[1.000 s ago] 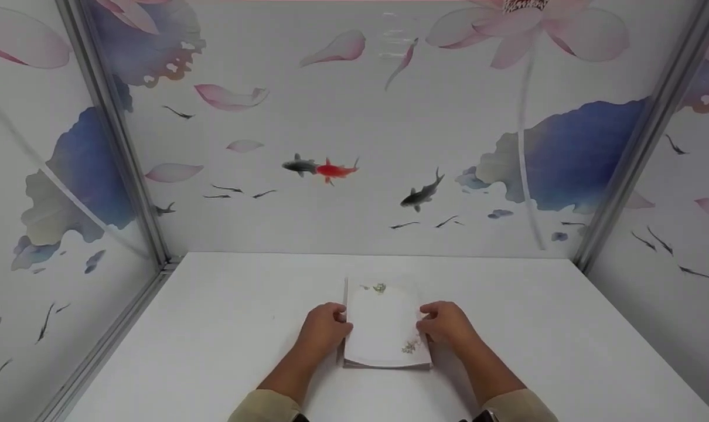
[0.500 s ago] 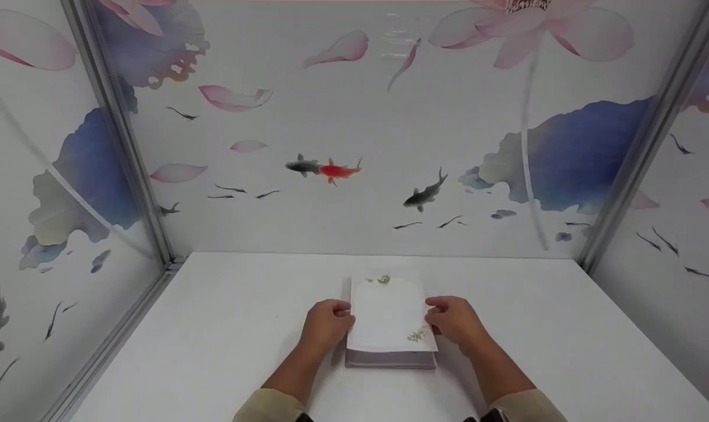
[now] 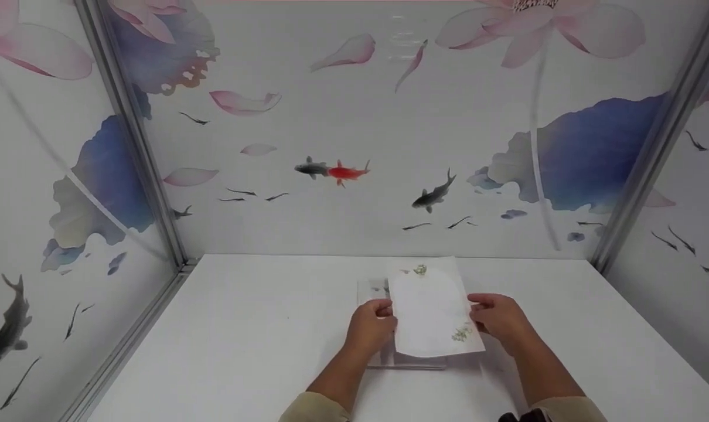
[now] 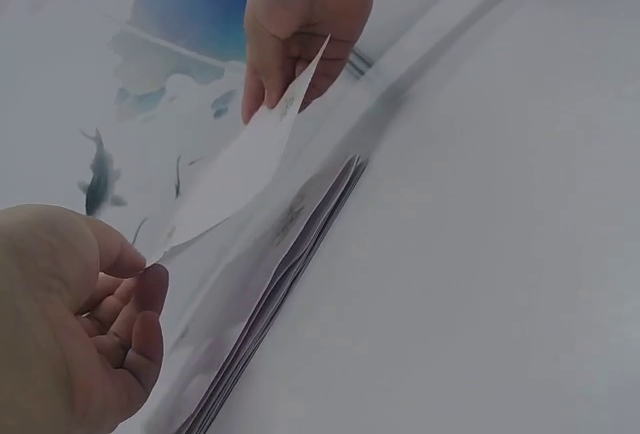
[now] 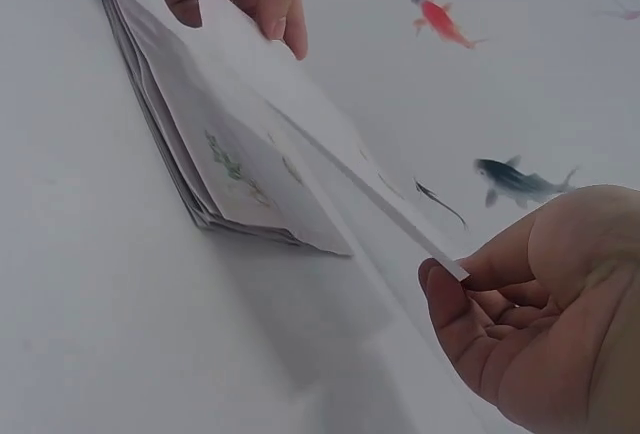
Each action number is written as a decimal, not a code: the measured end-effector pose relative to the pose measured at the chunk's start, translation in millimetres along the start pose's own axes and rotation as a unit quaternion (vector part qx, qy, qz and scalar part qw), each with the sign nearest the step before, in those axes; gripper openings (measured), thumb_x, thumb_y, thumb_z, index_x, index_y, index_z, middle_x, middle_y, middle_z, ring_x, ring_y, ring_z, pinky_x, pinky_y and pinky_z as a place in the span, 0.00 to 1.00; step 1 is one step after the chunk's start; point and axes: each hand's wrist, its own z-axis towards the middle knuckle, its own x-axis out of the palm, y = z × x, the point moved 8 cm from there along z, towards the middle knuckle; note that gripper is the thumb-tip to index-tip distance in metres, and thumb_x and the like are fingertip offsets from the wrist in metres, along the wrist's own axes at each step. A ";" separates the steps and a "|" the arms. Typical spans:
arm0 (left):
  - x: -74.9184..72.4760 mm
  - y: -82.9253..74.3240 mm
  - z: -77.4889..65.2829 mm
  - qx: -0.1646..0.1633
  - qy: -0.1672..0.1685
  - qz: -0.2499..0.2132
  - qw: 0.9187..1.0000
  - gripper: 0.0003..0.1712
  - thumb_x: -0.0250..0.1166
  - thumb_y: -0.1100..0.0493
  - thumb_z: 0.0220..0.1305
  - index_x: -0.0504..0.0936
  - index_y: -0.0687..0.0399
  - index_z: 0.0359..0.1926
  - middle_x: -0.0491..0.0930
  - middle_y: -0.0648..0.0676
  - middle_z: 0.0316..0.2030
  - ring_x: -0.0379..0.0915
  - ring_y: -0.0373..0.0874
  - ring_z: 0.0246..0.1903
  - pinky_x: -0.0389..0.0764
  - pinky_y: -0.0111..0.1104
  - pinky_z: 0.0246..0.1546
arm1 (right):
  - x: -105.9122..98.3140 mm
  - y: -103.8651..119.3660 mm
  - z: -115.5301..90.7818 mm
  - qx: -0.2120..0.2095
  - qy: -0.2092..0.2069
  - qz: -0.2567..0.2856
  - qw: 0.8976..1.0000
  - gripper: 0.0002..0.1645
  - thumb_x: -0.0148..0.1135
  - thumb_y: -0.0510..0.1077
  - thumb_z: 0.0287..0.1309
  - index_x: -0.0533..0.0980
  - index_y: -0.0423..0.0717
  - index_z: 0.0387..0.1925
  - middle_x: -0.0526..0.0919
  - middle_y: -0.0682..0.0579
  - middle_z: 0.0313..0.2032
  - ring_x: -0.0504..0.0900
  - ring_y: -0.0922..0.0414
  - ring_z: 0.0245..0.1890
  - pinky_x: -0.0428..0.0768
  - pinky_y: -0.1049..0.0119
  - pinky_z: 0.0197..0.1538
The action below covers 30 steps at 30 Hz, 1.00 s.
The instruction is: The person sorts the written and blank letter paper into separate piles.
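1. Far left: white wall [image 3: 14,246] with a black fish print; then a grey metal post [image 3: 135,129].
2. Middle: back wall [image 3: 343,228] printed with petals, fish, tadpole-like marks; white table [image 3: 261,328] below.
3. Right: blue leaf print [image 3: 595,152], second post [image 3: 653,164], right wall [image 3: 688,199].
4. On table: paper stack [image 5: 175,124], partly hidden in head view by the left hand [image 3: 371,325] and the sheet [image 3: 430,310].
5. Left hand: thumb and fingers pinch the sheet's left edge, over the stack.
6. Sheet: raised, spanning both hands, tilted; reaches past the stack's right side.
7. Right hand [image 3: 501,319]: pinches the sheet's right edge, out beyond the stack.
8. Stack: thin layers, edges fanned slightly; plant print on top.
9. Sheet: white, thin, rectangular, lower edge bowed; small green plant prints near top and lower-right corner.
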 end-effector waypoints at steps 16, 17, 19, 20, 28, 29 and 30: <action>69.6 -22.8 -23.3 0.012 0.062 -0.024 0.998 0.30 0.70 0.62 0.65 0.80 0.50 0.69 0.84 0.47 0.55 0.78 0.44 0.58 0.84 0.44 0.63 | -74.8 -38.1 -0.3 0.022 0.024 0.016 0.999 0.34 0.62 0.40 0.75 0.67 0.35 0.77 0.78 0.33 0.66 0.86 0.57 0.48 0.88 0.66 0.49; 74.1 -24.3 -24.5 0.010 0.065 -0.026 0.997 0.31 0.70 0.63 0.65 0.79 0.51 0.70 0.84 0.48 0.56 0.78 0.46 0.59 0.82 0.46 0.65 | -78.9 -39.8 -0.6 0.025 0.024 0.019 0.999 0.34 0.62 0.40 0.75 0.67 0.35 0.77 0.79 0.34 0.66 0.86 0.57 0.48 0.88 0.66 0.49; 83.3 -26.7 -26.4 0.007 0.073 -0.027 0.997 0.33 0.69 0.63 0.64 0.78 0.51 0.71 0.83 0.50 0.59 0.77 0.49 0.63 0.79 0.51 0.70 | -86.8 -42.9 -1.1 0.030 0.026 0.022 0.999 0.35 0.63 0.40 0.75 0.66 0.34 0.77 0.80 0.35 0.64 0.86 0.57 0.48 0.88 0.67 0.48; 87.5 -28.3 -27.6 0.007 0.077 -0.028 0.997 0.34 0.69 0.64 0.63 0.78 0.51 0.71 0.83 0.51 0.60 0.76 0.50 0.65 0.76 0.52 0.72 | -90.3 -44.3 -1.2 0.032 0.028 0.024 0.999 0.35 0.63 0.40 0.75 0.66 0.34 0.77 0.81 0.36 0.63 0.85 0.57 0.48 0.87 0.67 0.48; 109.7 -32.8 -32.0 0.008 0.099 -0.032 0.994 0.36 0.69 0.66 0.63 0.76 0.53 0.73 0.82 0.53 0.65 0.75 0.50 0.65 0.75 0.54 0.72 | -106.9 -61.0 3.5 0.056 0.020 0.027 0.998 0.36 0.64 0.40 0.74 0.66 0.35 0.77 0.80 0.35 0.64 0.84 0.56 0.47 0.87 0.66 0.47; 109.6 -32.4 -31.4 0.010 0.099 -0.027 0.995 0.35 0.69 0.67 0.62 0.77 0.52 0.71 0.82 0.53 0.65 0.75 0.50 0.64 0.75 0.54 0.72 | -106.7 -61.8 4.2 0.055 0.021 0.026 0.998 0.36 0.65 0.41 0.73 0.66 0.34 0.77 0.79 0.34 0.65 0.85 0.56 0.47 0.87 0.66 0.47; 109.4 -31.5 -30.7 0.011 0.099 -0.022 0.995 0.34 0.69 0.67 0.62 0.78 0.52 0.71 0.82 0.53 0.65 0.75 0.49 0.63 0.76 0.53 0.71 | -106.4 -62.3 4.7 0.054 0.020 0.024 0.998 0.36 0.65 0.41 0.73 0.67 0.34 0.77 0.79 0.33 0.66 0.85 0.56 0.46 0.87 0.66 0.47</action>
